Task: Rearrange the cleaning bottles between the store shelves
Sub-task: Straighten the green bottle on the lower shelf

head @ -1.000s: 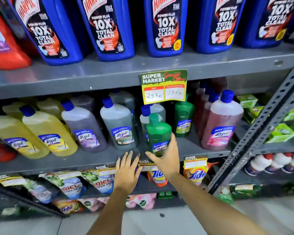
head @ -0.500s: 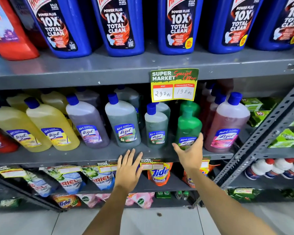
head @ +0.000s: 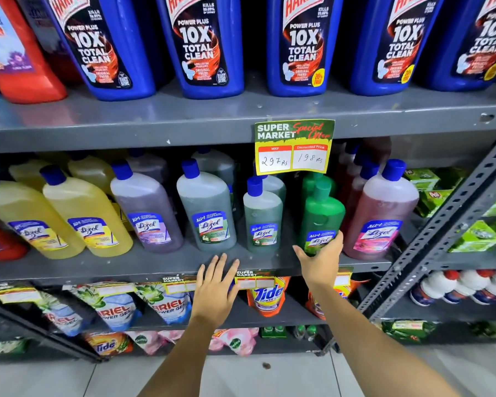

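Note:
A green Lizol bottle [head: 322,213] stands on the grey middle shelf [head: 155,265], between a small grey-green bottle [head: 262,219] and a large pink one [head: 381,213]. My right hand [head: 321,262] wraps the green bottle's base, thumb on the left and fingers on the label's right side. With fingers spread, my left hand [head: 215,287] is held flat in front of the shelf's front edge and holds nothing. To the left stand a large grey-green bottle [head: 206,207], a purple one [head: 146,207] and yellow ones [head: 83,213].
Blue Harpic bottles [head: 201,47] line the upper shelf [head: 126,121], where a price sign [head: 294,146] hangs over the green bottle's top. A slanted metal brace [head: 441,239] runs at the right. Detergent pouches [head: 166,308] fill the shelf below.
My right hand has carried the green bottle to the right, from in front of the grey-green bottles to a spot beside the pink one. My left hand has barely moved.

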Available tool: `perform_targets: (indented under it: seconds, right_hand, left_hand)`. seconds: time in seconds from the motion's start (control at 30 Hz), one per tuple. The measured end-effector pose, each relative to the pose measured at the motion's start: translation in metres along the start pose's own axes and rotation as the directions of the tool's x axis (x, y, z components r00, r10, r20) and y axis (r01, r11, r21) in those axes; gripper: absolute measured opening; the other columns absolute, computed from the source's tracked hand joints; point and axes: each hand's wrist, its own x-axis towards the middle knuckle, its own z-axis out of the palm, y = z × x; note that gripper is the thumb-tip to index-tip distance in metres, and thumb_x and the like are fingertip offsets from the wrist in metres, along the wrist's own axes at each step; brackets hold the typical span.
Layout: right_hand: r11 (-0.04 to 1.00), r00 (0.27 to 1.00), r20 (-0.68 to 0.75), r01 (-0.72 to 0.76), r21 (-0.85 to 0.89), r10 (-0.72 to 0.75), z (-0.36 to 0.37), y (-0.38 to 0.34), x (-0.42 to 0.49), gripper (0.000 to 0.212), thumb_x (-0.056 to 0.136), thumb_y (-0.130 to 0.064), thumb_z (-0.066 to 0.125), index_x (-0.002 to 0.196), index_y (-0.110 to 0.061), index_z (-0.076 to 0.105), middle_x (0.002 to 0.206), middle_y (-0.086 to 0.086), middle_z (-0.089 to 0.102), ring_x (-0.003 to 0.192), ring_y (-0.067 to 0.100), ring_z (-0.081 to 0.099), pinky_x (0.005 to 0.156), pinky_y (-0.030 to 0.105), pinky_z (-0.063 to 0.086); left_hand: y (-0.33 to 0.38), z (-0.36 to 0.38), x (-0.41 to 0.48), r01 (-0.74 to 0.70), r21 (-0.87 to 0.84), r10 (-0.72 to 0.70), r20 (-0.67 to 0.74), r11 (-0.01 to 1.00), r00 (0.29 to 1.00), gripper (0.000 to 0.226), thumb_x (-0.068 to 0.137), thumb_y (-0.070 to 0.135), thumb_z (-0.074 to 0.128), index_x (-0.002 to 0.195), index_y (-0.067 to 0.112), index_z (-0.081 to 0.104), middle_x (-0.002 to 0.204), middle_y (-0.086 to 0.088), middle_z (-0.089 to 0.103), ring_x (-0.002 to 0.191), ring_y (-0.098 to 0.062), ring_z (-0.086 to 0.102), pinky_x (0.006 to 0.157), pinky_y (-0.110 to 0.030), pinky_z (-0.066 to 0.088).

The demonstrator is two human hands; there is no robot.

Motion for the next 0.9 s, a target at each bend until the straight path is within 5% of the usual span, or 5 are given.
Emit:
perform_targets:
  seconds: [0.3, 0.9]
  right_hand:
    - [0.998, 0.986, 0.158, 0.055, 0.000, -0.055, -0.013, 0.005, 0.013, 0.088, 0.065, -0.019, 0.090, 0.132, -0.019, 0.033, 0.128, 0.004, 0.052, 0.111, 0.020, 0.057, 0.093, 0.030, 0.047]
    - [0.998, 0.990, 0.130, 0.061, -0.030, -0.057, -0.011, 0.008, 0.012, 0.084, 0.063, -0.029, 0.091, 0.123, -0.028, 0.032, 0.120, 0.001, 0.056, 0.102, 0.021, 0.061, 0.084, 0.034, 0.050]
  left_hand:
    - [-0.001, 0.004, -0.001, 0.009, 0.030, -0.010, 0.012, 1.000, 1.000, 0.054, 0.101, 0.043, 0.034, 0.151, 0.030, 0.019, 0.160, -0.004, 0.018, 0.147, -0.024, 0.009, 0.119, -0.047, 0.005]
    - [-0.003, 0.003, 0.001, -0.010, 0.054, 0.009, 0.025, 0.998, 1.000, 0.054, 0.100, 0.045, 0.036, 0.150, 0.027, 0.025, 0.158, -0.006, 0.025, 0.146, -0.026, 0.017, 0.118, -0.048, 0.011]
